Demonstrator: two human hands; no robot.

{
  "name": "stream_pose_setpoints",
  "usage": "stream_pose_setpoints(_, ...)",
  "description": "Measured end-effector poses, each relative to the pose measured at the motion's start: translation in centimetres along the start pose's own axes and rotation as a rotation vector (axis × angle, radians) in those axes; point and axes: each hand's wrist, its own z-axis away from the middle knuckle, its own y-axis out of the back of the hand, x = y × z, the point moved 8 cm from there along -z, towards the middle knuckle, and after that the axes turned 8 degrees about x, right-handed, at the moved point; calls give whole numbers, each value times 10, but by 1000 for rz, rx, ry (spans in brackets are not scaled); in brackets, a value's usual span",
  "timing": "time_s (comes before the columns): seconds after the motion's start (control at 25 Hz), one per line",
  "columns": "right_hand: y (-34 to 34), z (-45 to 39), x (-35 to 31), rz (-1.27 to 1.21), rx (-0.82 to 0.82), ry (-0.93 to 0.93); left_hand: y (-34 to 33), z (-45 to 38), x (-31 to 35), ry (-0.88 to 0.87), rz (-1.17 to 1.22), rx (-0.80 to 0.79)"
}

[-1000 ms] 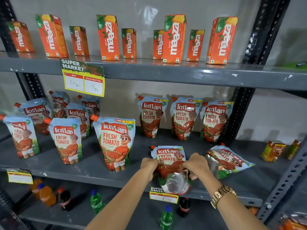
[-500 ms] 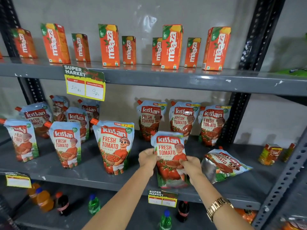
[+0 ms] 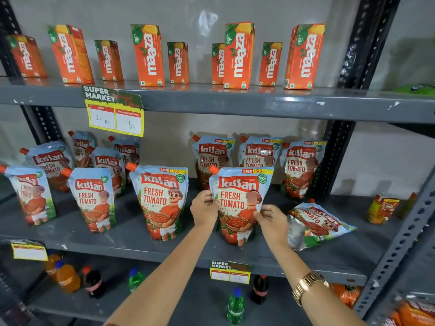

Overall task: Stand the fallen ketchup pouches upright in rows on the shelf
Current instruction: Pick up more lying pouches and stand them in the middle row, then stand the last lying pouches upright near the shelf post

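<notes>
— Head view: both hands, left hand (image 3: 204, 209) and right hand (image 3: 270, 218), grip the upright pouch (image 3: 240, 203) near the shelf's (image 3: 131, 241) front edge.
— And the fallen pouch (image 3: 315, 222)?
— Just right of the right hand, flat, spout toward the back.

You face a grey metal shelving rack (image 3: 235, 102) with dark perforated uprights (image 3: 360, 43) at left and right, backed by a plain grey wall (image 3: 188, 10) catching a soft glare.

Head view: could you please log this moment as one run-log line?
left hand: on pouch | right hand: on pouch | held ketchup pouch: upright on shelf | fallen pouch: lying right, untouched
</notes>
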Motion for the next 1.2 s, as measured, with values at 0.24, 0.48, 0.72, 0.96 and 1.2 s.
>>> stream_pose_setpoints(0.24, 87, 7, 14, -93, 484, -26, -8, 36, 27, -212, -5, 131)
stream_pose_setpoints(0.48, 118, 1, 34, -46, 633, -128, -50, 67, 42, -328, 5, 4)
stream_pose_setpoints(0.72, 141, -31, 109, -99, 506, -492, -128, 99, 16, -360, -161, -354)
stream_pose_setpoints(0.96, 143, -59, 127, -138, 312, -527, -168, 92, -16, -120, -295, -380)
stream_pose_setpoints(1.2, 141, -74, 157, -228, 280, -688, -186, 100, -46, 511, -78, -557)
